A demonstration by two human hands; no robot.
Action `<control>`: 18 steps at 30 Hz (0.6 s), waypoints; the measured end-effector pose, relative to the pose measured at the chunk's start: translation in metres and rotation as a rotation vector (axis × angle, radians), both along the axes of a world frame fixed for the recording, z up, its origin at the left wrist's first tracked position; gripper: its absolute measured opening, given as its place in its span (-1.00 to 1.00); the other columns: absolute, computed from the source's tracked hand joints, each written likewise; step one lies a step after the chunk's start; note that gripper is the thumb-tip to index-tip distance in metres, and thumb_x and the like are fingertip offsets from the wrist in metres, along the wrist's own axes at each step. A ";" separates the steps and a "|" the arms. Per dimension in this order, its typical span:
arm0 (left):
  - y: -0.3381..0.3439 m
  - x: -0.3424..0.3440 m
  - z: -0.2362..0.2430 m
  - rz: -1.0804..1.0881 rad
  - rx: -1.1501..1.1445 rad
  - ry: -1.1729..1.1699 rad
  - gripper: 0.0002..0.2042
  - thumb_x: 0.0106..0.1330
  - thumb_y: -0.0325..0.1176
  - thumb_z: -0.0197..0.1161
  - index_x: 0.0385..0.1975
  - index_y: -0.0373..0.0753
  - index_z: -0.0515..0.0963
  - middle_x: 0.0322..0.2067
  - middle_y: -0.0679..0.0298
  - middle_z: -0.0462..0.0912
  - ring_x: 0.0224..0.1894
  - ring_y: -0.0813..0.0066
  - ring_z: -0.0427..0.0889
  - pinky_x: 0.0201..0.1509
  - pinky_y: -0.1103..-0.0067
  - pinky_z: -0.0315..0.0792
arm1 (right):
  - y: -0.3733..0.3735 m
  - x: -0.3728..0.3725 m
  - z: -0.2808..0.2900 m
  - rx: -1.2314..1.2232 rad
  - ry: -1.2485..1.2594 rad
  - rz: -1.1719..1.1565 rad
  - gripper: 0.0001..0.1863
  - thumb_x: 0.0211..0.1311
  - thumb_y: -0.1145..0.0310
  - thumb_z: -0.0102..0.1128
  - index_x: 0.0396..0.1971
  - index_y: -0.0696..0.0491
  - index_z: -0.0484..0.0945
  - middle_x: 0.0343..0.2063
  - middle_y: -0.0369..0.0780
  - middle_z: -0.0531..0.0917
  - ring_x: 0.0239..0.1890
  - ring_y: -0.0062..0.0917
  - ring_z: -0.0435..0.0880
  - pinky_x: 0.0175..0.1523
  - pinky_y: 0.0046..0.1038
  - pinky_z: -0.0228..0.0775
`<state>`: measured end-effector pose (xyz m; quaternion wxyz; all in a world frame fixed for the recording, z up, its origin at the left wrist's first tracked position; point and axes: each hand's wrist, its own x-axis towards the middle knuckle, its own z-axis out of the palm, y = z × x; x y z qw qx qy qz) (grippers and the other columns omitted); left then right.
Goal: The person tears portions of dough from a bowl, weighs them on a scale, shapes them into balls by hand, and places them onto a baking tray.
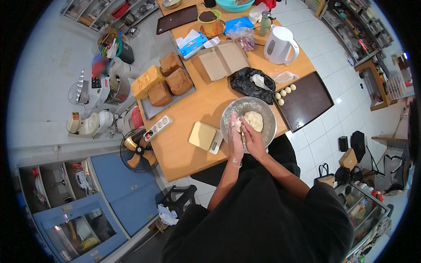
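Observation:
A metal mixing bowl stands at the table's near right, and in it lies a large pale lump of dough. Over the bowl's left half my hands face each other, with a small piece of dough between them. My left hand, dusted with flour, is upright with its fingers straight and its palm against the piece. From the right, my right hand presses its fingers on the same piece. Part of the piece is hidden by the hands. Left of the bowl is a cream kitchen scale.
Several small dough balls sit on a dark baking tray at the right. A black plastic bag lies behind the bowl. Brown loaves fill a tray at the left, near a power strip. A white kettle stands farther back.

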<state>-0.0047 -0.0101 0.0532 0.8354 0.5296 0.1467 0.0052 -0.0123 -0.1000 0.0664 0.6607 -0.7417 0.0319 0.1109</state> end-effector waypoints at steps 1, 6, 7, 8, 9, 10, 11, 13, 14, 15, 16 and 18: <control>-0.004 0.000 0.001 -0.036 0.043 -0.012 -0.47 0.48 -0.08 -0.34 0.32 -0.31 0.03 0.34 0.14 0.02 0.40 0.29 -0.04 0.43 0.43 -0.14 | -0.001 0.000 0.007 -0.002 0.080 0.084 -0.51 0.48 0.24 -0.25 0.31 0.14 0.16 0.27 -0.04 0.28 0.30 -0.40 0.26 0.35 -0.43 0.03; -0.016 -0.010 0.011 -0.180 0.128 -0.069 -0.37 0.48 0.06 -0.47 0.39 -0.28 -0.14 0.42 0.19 -0.19 0.45 0.33 -0.24 0.46 0.43 -0.32 | -0.001 -0.001 -0.027 0.199 0.010 0.027 -0.34 0.49 0.03 -0.48 0.37 0.21 -0.15 0.37 -0.09 0.03 0.40 -0.36 0.01 0.41 -0.46 -0.17; -0.016 -0.013 0.013 -0.175 0.134 -0.077 -0.37 0.48 0.05 -0.45 0.39 -0.27 -0.14 0.42 0.17 -0.17 0.45 0.31 -0.21 0.45 0.42 -0.28 | -0.001 0.003 -0.025 0.289 0.053 0.020 -0.31 0.48 -0.01 -0.52 0.37 0.21 -0.21 0.41 -0.11 -0.11 0.44 -0.37 -0.12 0.43 -0.46 -0.26; -0.017 -0.016 0.015 -0.174 0.137 -0.086 -0.38 0.48 0.03 -0.42 0.39 -0.27 -0.14 0.41 0.16 -0.16 0.44 0.30 -0.18 0.44 0.41 -0.25 | -0.002 0.006 -0.023 0.289 0.053 0.023 -0.31 0.48 -0.01 -0.52 0.37 0.21 -0.21 0.41 -0.11 -0.11 0.44 -0.37 -0.12 0.43 -0.46 -0.26; -0.017 -0.019 0.017 -0.169 0.135 -0.094 -0.39 0.48 0.02 -0.40 0.39 -0.26 -0.14 0.41 0.15 -0.14 0.44 0.28 -0.15 0.44 0.40 -0.21 | -0.004 0.008 -0.020 0.358 0.111 0.001 -0.31 0.48 -0.02 -0.52 0.38 0.20 -0.20 0.41 -0.11 -0.10 0.44 -0.37 -0.11 0.43 -0.45 -0.24; -0.017 -0.021 0.019 -0.169 0.128 -0.099 -0.39 0.48 0.01 -0.38 0.38 -0.26 -0.14 0.40 0.13 -0.12 0.43 0.27 -0.13 0.43 0.39 -0.17 | -0.005 0.009 -0.016 0.427 0.170 -0.025 -0.31 0.48 -0.02 -0.51 0.38 0.19 -0.19 0.40 -0.10 -0.10 0.43 -0.37 -0.10 0.43 -0.45 -0.22; -0.017 -0.024 0.022 -0.167 0.117 -0.104 -0.40 0.48 0.00 -0.35 0.38 -0.25 -0.14 0.39 0.12 -0.10 0.43 0.25 -0.10 0.42 0.37 -0.14 | -0.004 0.010 -0.025 0.514 0.165 -0.095 -0.35 0.49 0.02 -0.41 0.38 0.15 -0.11 0.38 -0.11 0.02 0.40 -0.39 0.00 0.42 -0.44 -0.16; -0.020 -0.029 0.027 -0.153 0.089 -0.107 -0.41 0.48 -0.02 -0.31 0.38 -0.24 -0.14 0.38 0.09 -0.06 0.41 0.22 -0.04 0.40 0.35 -0.06 | -0.004 0.010 -0.023 0.506 0.177 -0.115 -0.40 0.48 0.06 -0.34 0.34 0.15 0.01 0.30 -0.10 0.16 0.34 -0.40 0.14 0.38 -0.44 -0.05; -0.021 -0.033 0.030 -0.132 0.069 -0.104 -0.41 0.48 -0.03 -0.28 0.38 -0.24 -0.13 0.38 0.08 -0.04 0.41 0.20 -0.02 0.39 0.34 -0.03 | -0.004 0.011 -0.020 0.499 0.190 -0.133 -0.45 0.48 0.10 -0.27 0.29 0.14 0.14 0.23 -0.09 0.30 0.27 -0.40 0.28 0.35 -0.45 0.06; -0.023 -0.036 0.032 -0.101 0.041 -0.099 -0.41 0.48 -0.04 -0.26 0.38 -0.23 -0.13 0.37 0.07 -0.02 0.40 0.19 0.01 0.38 0.32 0.01 | -0.004 0.012 -0.022 0.499 0.188 -0.137 -0.45 0.48 0.10 -0.27 0.29 0.14 0.14 0.23 -0.09 0.30 0.27 -0.40 0.28 0.35 -0.45 0.06; -0.025 -0.038 0.037 -0.055 0.009 -0.090 -0.41 0.48 -0.06 -0.24 0.38 -0.23 -0.13 0.37 0.05 0.00 0.40 0.17 0.04 0.37 0.31 0.04 | -0.005 0.013 -0.025 0.614 0.227 -0.188 -0.54 0.47 0.14 -0.22 0.19 0.14 0.25 0.09 -0.14 0.42 0.13 -0.45 0.39 0.24 -0.47 0.19; -0.027 -0.039 0.046 0.138 -0.050 -0.052 -0.42 0.48 -0.08 -0.19 0.38 -0.21 -0.13 0.35 0.03 0.04 0.39 0.14 0.10 0.36 0.29 0.12 | -0.005 0.017 -0.030 0.728 0.261 -0.245 -0.61 0.46 0.19 -0.17 0.08 0.14 0.36 -0.06 -0.18 0.53 -0.01 -0.50 0.51 0.14 -0.50 0.32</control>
